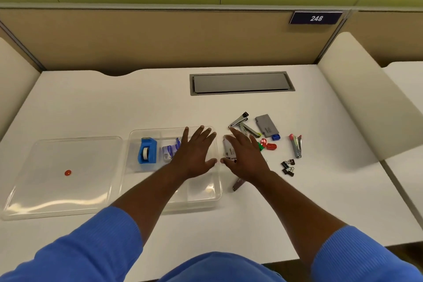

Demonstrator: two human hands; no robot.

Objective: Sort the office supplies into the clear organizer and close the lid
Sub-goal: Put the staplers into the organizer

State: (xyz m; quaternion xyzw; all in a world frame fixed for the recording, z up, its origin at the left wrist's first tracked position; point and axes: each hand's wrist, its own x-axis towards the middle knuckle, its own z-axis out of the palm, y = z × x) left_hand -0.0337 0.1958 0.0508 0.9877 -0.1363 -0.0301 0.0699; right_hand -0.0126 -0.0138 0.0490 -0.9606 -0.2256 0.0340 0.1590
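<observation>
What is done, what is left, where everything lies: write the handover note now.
Left hand: open, flat above the clear organizer.
Right hand: open, over a white item beside it.
Done: blue tape dispenser and white packet in the organizer.
To do: stapler, grey box, binder clips, red-handled tool, small coloured pieces on the desk.
Lid lies off to the left, a red piece on it; not closed.
</observation>
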